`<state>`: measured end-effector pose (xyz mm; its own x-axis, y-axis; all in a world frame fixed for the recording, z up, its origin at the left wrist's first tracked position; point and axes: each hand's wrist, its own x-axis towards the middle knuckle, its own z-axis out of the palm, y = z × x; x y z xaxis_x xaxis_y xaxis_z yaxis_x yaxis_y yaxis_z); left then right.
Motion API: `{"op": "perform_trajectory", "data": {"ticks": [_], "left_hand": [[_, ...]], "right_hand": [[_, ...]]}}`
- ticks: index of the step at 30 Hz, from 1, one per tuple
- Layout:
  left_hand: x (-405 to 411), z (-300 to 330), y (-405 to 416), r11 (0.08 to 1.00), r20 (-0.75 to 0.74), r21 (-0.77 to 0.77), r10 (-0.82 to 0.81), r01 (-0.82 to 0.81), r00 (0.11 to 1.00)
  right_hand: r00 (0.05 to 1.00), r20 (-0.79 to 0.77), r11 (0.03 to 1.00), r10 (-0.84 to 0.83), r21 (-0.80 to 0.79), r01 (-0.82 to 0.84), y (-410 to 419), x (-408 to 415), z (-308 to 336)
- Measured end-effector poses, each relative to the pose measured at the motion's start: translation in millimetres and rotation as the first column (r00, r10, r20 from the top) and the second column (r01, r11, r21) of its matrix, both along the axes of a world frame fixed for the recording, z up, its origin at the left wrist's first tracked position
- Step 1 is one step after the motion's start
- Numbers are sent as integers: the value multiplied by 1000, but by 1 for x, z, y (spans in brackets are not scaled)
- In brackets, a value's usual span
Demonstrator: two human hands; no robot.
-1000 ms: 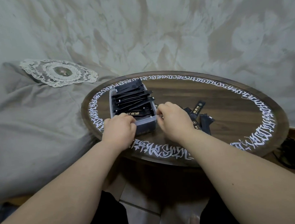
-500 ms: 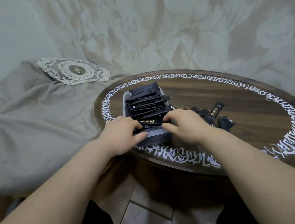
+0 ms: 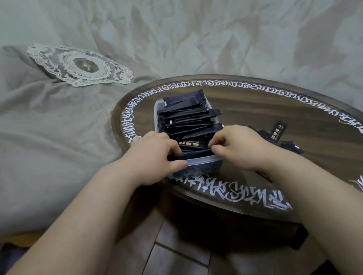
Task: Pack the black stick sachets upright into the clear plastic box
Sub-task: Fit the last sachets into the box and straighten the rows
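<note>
Both hands are closing further in over the near end of the clear plastic box (image 3: 198,171) than a second ago. Black stick sachets (image 3: 188,124) are filling that box, which is sitting on the round dark wooden table (image 3: 279,104). Left hand (image 3: 156,157) is gripping the box's near corner; right hand (image 3: 241,145) is pinching a sachet at the rim. Loose black sachets (image 3: 280,131) are lying right of the box. Beyond, left of the box, a lace doily (image 3: 79,67) is resting on grey fabric.

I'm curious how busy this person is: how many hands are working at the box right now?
2. The left hand grips the near left corner of the clear plastic box. The right hand pinches a black sachet at the box's near right side.
</note>
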<state>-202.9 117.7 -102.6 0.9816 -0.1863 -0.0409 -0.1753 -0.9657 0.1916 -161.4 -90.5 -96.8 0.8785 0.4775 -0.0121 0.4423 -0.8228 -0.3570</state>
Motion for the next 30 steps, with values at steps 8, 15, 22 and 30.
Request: {"op": "perform_trajectory", "data": {"ticks": [8,15,22,30], "left_hand": [[-7,-8,7,997,22,-70,-40,42,999],[-4,-3,4,996,30,-69,-57,59,998],[-2,-3,0,983,55,-184,18,-7,998],[0,-11,0,965,153,-251,114,-73,982]], "right_hand": [[997,-36,994,73,85,-70,-13,-5,-2],[993,95,995,77,60,-83,-4,1,1],[986,132,988,105,-128,-88,17,17,1],[983,155,986,102,-149,-79,16,18,-5]]}}
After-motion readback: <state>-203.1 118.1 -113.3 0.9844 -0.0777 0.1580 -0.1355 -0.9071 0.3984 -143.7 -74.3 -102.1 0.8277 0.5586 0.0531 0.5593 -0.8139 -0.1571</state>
